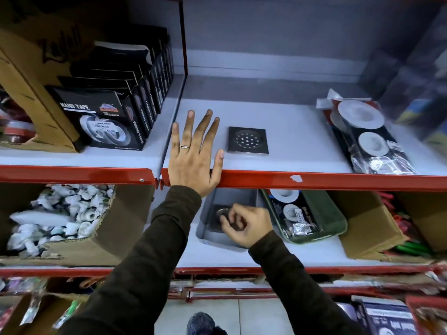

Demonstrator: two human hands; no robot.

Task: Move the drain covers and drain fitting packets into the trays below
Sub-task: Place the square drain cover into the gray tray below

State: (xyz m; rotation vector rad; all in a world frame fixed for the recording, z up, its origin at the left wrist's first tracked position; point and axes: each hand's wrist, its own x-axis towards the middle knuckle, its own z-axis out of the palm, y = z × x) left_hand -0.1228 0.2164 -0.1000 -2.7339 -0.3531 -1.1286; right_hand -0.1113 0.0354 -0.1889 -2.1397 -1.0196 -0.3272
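A square dark drain cover [248,140] with round holes lies flat on the upper shelf [297,139]. My left hand [195,153] rests open on that shelf's front edge, just left of the cover, fingers spread. Drain fitting packets [370,136] lie at the upper shelf's right. On the shelf below, my right hand [245,224] is curled on another drain cover [219,217] inside a grey tray [232,198]. Beside it a green tray [335,222] holds a drain fitting packet [294,218].
Black nano tape boxes [104,117] fill the upper shelf's left section beside a cardboard box [29,76]. Below are a cardboard box of white fittings [55,221] at left and another cardboard box [370,228] at right. Red shelf rails [314,181] run across.
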